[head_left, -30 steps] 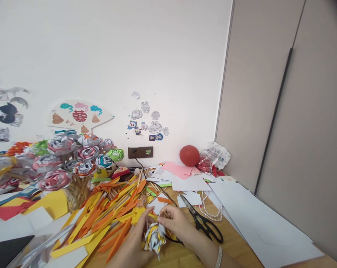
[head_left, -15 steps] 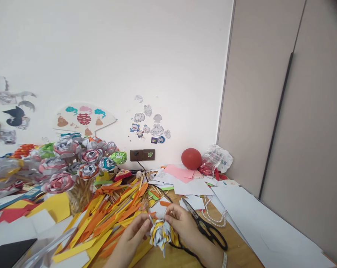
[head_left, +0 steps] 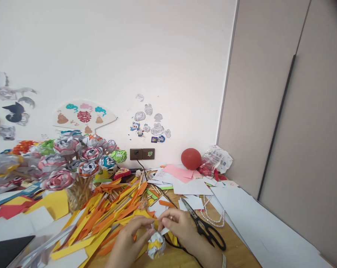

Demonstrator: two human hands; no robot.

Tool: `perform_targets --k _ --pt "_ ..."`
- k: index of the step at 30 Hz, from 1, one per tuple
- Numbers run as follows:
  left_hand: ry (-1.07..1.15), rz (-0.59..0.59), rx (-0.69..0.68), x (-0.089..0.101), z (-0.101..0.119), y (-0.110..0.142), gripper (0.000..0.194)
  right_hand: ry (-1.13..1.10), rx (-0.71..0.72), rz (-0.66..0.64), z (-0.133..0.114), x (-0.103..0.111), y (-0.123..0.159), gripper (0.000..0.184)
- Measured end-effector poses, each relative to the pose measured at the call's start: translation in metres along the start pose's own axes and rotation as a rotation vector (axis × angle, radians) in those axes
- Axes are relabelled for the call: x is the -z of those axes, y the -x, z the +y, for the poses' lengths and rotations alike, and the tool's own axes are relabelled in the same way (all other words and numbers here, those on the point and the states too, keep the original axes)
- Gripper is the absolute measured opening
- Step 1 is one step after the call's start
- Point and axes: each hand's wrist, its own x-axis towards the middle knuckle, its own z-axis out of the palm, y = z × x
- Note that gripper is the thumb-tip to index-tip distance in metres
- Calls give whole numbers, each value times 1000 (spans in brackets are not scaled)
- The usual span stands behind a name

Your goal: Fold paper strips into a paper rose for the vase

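Note:
A white and yellow paper flower (head_left: 156, 245) hangs between my two hands, low in the middle of the view, its petals facing me and downward. My left hand (head_left: 130, 238) has its thumb and fingers pinched at the flower's upper edge. On the other side, my right hand (head_left: 179, 227) is closed, its fingertips together just above the flower on a pale paper edge. Exactly what the right fingertips grip is partly hidden. Black-handled scissors (head_left: 210, 231) lie just right of my right hand. Orange and yellow paper strips (head_left: 109, 212) spread to the left of my hands.
Finished paper flowers (head_left: 91, 153) stand in a bunch at left. A black cable (head_left: 168, 198) crosses the table from the wall socket (head_left: 142, 154) under my hands. A red balloon (head_left: 191, 159), a pearl string (head_left: 213, 219) and white sheets (head_left: 249, 216) lie at right; a dark flat device (head_left: 10, 251) is front left.
The paper flower has shifted slightly left and down and turned, showing more yellow in its middle. My fingers have moved closer together above it, the left hand bending further over the top.

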Motion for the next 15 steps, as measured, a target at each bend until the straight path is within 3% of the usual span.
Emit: perform_targets --k 5,9,12,15 --pt "-38 20 -67 0 2 -1 17 166 65 -16 -1 -7 1 26" --pt "-42 -3 -22 0 4 0 17 224 144 19 -4 -8 1 15" --pt "-26 -41 36 2 10 -1 21 204 126 18 -8 -7 1 5" --pt "30 -98 87 3 15 -2 24 136 58 -23 -12 -4 2 11"
